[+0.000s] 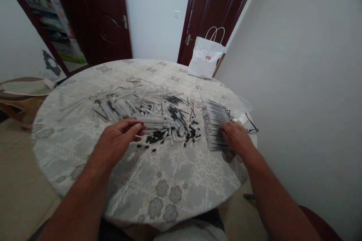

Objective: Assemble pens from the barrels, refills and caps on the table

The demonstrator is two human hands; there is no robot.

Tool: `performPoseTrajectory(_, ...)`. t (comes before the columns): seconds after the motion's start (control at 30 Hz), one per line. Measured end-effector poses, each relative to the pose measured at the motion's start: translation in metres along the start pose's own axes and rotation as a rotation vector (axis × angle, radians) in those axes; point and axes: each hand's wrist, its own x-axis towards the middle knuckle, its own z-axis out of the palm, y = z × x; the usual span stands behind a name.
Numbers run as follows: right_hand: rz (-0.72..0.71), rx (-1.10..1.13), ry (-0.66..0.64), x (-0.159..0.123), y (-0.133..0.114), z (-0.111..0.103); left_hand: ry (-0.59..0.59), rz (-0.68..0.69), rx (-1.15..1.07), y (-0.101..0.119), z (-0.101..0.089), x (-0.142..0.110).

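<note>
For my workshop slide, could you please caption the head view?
Round table: right hand at a row of pens, left hand by a pile of tubes and black caps.

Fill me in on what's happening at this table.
Someone is handling pen-like parts with bare hands. The right hand is at the dark ends of a neat row of slim sticks. The left hand is beside a loose pile of pale tubes; whether it holds anything is unclear. Small black pieces lie scattered at the pile's near edge.
</note>
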Motion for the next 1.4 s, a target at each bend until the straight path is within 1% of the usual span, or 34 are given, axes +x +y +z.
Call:
performPoseTrajectory(0.1,-0.028,0.036,0.036,0.004,-0.014,-0.008,0.015,0.012,0.005,0.000,-0.001,0.000)
performPoseTrajectory(0.2,-0.099,0.129,0.064,0.014,-0.044,-0.025,0.052,0.012,0.008,0.000,-0.001,0.001)
performPoseTrajectory(0.3,-0.211,0.209,-0.001,0.032,-0.081,-0.040,0.063,0.008,0.043,0.000,-0.002,0.003)
performPoseTrajectory(0.37,-0.262,0.232,-0.042,0.048,-0.103,-0.046,0.063,0.025,0.118,-0.003,-0.003,0.004)
performPoseTrajectory(0.47,-0.304,0.274,-0.054,0.072,-0.131,-0.046,0.106,0.098,0.241,-0.010,-0.005,0.005)
performPoseTrajectory(0.57,-0.337,0.303,-0.044,0.086,-0.157,-0.040,0.165,0.159,0.269,-0.017,-0.004,0.007)
performPoseTrajectory(0.67,-0.353,0.279,-0.009,0.087,-0.183,-0.033,0.141,0.188,0.259,-0.022,-0.002,0.007)
performPoseTrajectory(0.77,-0.331,0.223,0.014,0.081,-0.203,-0.025,0.100,0.217,0.301,-0.024,0.000,0.006)
performPoseTrajectory(0.83,-0.317,0.206,0.017,0.079,-0.210,-0.020,0.080,0.224,0.329,-0.024,0.000,0.005)
performPoseTrajectory(0.93,-0.300,0.245,0.053,0.078,-0.208,-0.013,0.048,0.187,0.293,-0.022,0.001,0.003)
performPoseTrajectory(1.03,-0.301,0.378,0.153,0.077,-0.203,-0.009,-0.008,0.076,0.182,-0.017,0.005,0.001)
performPoseTrajectory(1.13,-0.362,0.540,0.216,0.073,-0.203,-0.006,-0.046,-0.074,-0.007,-0.012,0.011,-0.002)
performPoseTrajectory(1.2,-0.413,0.609,0.221,0.070,-0.206,-0.006,-0.066,-0.130,-0.167,-0.010,0.016,-0.004)
performPoseTrajectory(1.27,-0.457,0.649,0.214,0.068,-0.207,-0.007,-0.061,-0.144,-0.278,-0.010,0.019,-0.004)
performPoseTrajectory(1.4,-0.503,0.689,0.195,0.072,-0.203,-0.010,-0.015,-0.152,-0.325,-0.014,0.023,-0.002)
